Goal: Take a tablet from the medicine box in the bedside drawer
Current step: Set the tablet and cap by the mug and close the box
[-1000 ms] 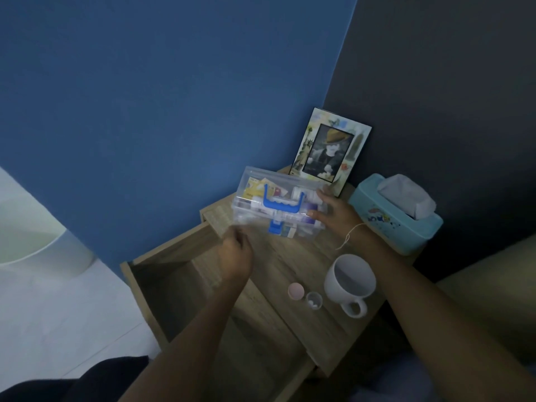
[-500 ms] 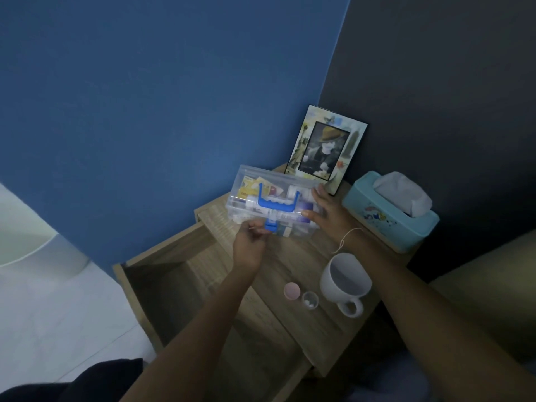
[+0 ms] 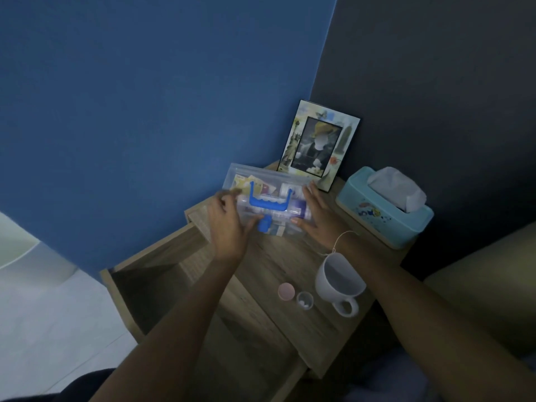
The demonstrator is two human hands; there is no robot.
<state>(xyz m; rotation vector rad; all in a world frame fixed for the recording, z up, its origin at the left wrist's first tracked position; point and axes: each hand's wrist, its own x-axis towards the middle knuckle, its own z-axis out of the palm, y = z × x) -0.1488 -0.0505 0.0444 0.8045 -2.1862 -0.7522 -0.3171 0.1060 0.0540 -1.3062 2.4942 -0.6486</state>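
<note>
On the nightstand (image 3: 290,265), left grip (image 3: 229,227) clasps medicine box (image 3: 272,184); right grip (image 3: 316,219), flat, presses it.

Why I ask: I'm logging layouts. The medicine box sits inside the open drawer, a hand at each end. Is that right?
No. The head view shows the medicine box on the tabletop, not inside the open drawer. The left hand and right hand are at its ends.

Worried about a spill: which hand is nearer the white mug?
Right. The right hand rests on the medicine box behind the white mug; the left hand holds the box's left end.
</note>
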